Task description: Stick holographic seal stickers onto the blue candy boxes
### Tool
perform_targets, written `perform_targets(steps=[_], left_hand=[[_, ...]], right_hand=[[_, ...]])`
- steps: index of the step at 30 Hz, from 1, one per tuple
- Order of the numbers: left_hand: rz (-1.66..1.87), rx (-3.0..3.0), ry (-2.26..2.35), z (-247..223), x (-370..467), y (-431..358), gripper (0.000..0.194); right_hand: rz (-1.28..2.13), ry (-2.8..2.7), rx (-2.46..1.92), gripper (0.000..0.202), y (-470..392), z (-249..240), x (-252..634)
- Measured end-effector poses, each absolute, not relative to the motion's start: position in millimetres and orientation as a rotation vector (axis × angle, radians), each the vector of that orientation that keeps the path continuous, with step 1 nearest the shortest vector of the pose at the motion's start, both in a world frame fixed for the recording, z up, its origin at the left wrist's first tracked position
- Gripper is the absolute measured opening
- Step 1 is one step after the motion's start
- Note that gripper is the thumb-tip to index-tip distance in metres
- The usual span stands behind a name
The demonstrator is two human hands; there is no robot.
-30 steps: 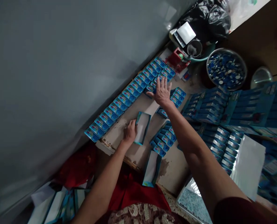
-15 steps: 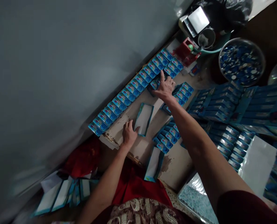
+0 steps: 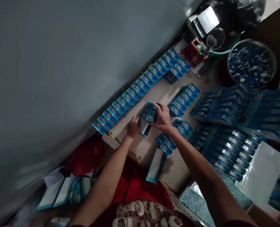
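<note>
My right hand (image 3: 162,117) grips a small group of blue packs (image 3: 149,112), its fingers and thumb closed round their sides. The packs sit over a shallow open carton (image 3: 144,130) with a pale inside and blue edges, hiding much of it. I cannot tell whether they rest on its bottom. My left hand (image 3: 133,126) is at the carton's left side, fingers bent against its edge. Nearer me lies a second open carton (image 3: 155,165), beside a short block of blue packs (image 3: 166,144). Another block of packs (image 3: 184,99) stands right of my right hand.
Along the wall runs a long row of blue packs (image 3: 127,99). At the far end are a red holder (image 3: 193,52), a scale (image 3: 208,20) and a round bowl of blue and white pieces (image 3: 250,64). Stacked filled cartons (image 3: 225,104) stand right; flat cartons (image 3: 51,194) lie lower left.
My right hand has brought a group of packs from the far rows toward me, over the open carton. My left hand has stayed by the carton, its fingers now more bent.
</note>
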State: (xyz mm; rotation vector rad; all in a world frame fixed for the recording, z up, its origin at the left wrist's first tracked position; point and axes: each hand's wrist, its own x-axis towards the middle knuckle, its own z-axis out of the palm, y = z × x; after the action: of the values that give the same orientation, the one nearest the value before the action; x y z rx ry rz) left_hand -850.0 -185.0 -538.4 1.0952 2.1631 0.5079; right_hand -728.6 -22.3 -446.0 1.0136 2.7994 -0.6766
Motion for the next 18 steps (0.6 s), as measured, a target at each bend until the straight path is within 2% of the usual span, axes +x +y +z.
perform_targets(steps=[5, 10, 15, 18], left_hand=[[0.507, 1.024, 2.18, -536, -848, -183, 0.044], [0.573, 0.974, 2.181, -534, -844, -182, 0.045], [0.576, 0.973, 2.206, -535, -839, -183, 0.04], [0.579, 0.978, 2.183, -536, -837, -183, 0.04]], right_hand=[[-0.52, 2.778, 0.964, 0.099, -26, -446, -737], [-0.541, 2.69, 1.0, 0.102, -29, -442, -758], [-0.59, 2.689, 0.991, 0.104, -29, -458, -757], [-0.581, 2.735, 0.911, 0.098, -26, -463, -739]])
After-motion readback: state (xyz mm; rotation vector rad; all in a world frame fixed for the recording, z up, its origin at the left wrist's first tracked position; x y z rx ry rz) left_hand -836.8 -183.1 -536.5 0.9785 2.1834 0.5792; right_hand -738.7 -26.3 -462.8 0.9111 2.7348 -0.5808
